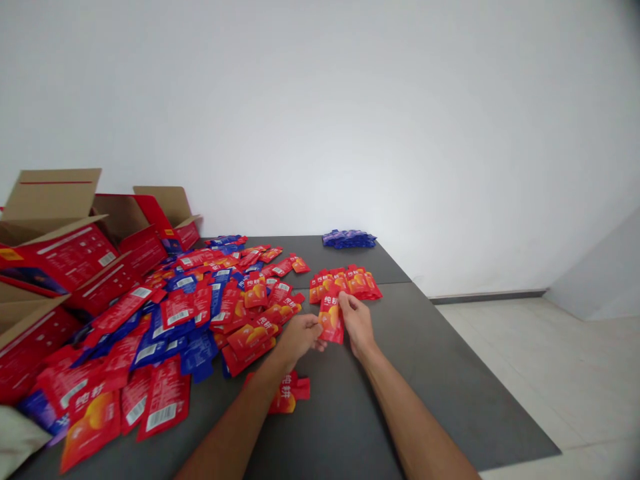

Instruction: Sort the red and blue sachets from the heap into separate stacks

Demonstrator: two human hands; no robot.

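A red pouch (331, 319) with orange fruit printed on it is held upright between my two hands. My right hand (358, 323) pinches its upper right edge with thumb and fingers. On the lower left side, my left hand (301, 335) has its fingers closed at the pouch's edge. Just behind the held pouch lies a row of overlapping red pouches (357, 281). Another red pouch (286, 395) lies under my left forearm, partly hidden by it.
A heap of mixed red and blue pouches (197, 313) spreads over the left of the dark table (440, 393). Open red cardboard boxes (75, 257) stand behind it. Stacked blue-purple pouches (349, 239) sit at the far edge, near the white wall. The table's right edge drops to a tiled floor.
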